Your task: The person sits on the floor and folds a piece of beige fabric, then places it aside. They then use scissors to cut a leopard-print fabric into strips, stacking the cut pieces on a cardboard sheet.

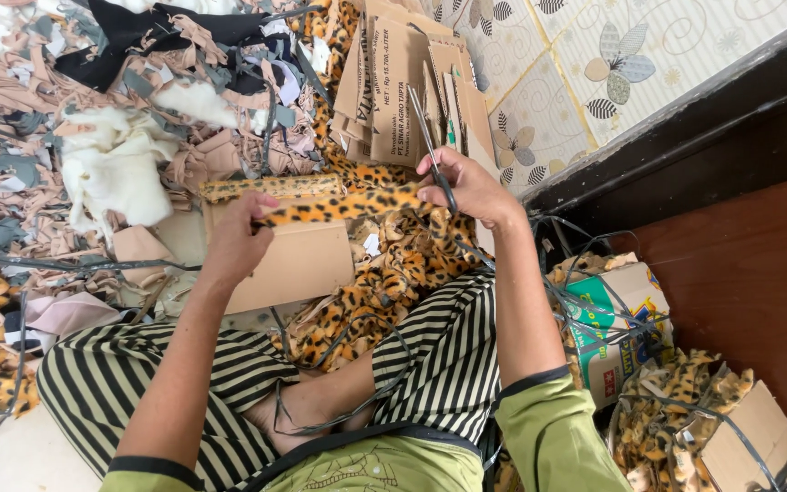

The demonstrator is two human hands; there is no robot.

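Note:
My left hand [237,239] pinches one end of a narrow leopard-print fabric strip [339,208] and holds it stretched over a flat cardboard piece [295,264]. My right hand [471,187] grips a pair of scissors [430,144] at the strip's other end, blades pointing away from me. A second leopard-print strip [270,188] lies just beyond the first. Leopard-print scraps [384,282] are piled on my lap, between my striped trouser legs [439,355].
A stack of cardboard templates [403,87] leans ahead of my right hand. Beige, white and black fabric offcuts [111,137] cover the floor to the left. A printed carton [612,319] and more leopard-print pieces [676,410] sit at right by a dark wooden panel [749,264].

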